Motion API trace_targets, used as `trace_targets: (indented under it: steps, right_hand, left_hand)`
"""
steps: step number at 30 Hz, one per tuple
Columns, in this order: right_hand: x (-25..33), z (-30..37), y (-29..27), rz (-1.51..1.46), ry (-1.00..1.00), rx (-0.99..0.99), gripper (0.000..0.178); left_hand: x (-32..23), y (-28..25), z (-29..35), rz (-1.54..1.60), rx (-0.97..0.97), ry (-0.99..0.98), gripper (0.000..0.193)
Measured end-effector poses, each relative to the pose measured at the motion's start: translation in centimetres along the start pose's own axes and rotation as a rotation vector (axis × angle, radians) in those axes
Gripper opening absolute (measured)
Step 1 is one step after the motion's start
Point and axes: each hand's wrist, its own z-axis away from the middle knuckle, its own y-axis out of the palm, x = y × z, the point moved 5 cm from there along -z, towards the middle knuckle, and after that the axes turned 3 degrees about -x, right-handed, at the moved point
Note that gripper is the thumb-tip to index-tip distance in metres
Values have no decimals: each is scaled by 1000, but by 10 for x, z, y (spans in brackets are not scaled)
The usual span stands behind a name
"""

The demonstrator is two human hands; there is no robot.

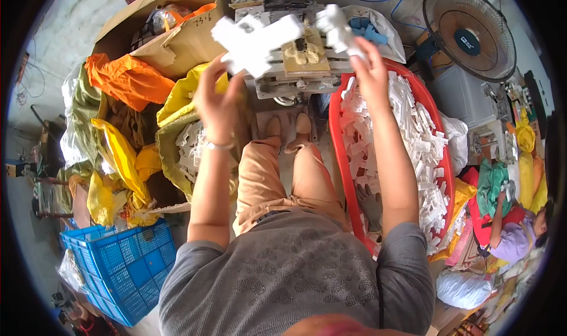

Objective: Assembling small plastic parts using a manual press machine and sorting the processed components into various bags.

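Note:
My left hand point(217, 102), smeared by motion, is raised at the left of a bench machine. Its fingertips are close to a cluster of bright white plastic parts point(254, 43); whether it grips any of them cannot be made out. On the other side my right hand point(372, 76) holds a white plastic part point(335, 28) at its fingertips, also blurred. Between the hands lies the machine's fixture block point(305, 59), tan, with pale shaped pieces on it. Metal rails of the machine point(277, 86) show below.
A red tub point(446, 158) full of white parts stands at my right. Left are a sack point(171, 153) of white parts, a cardboard box point(183, 46) and a blue crate point(139, 271). A fan point(466, 37) is far right. Another person point(514, 238) sits at the right edge.

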Motion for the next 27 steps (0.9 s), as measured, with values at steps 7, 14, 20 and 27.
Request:
trace_targets:
  steps: [7, 14, 20, 27]
  right_hand:
    - [10, -8, 27, 636, -289, 324, 38]
    - [33, -11, 48, 835, -284, 586, 39]
    - [55, 4, 51, 1090, -428, 535, 37]
    - [-12, 134, -23, 595, 136, 102, 21]
  left_hand:
    - [101, -147, 62, -61, -138, -323, 31]
    - [155, -246, 131, -261, -256, -499, 28]
    - [168, -262, 146, -367, -301, -516, 30]
    - [200, -278, 203, -544, 117, -801, 44]
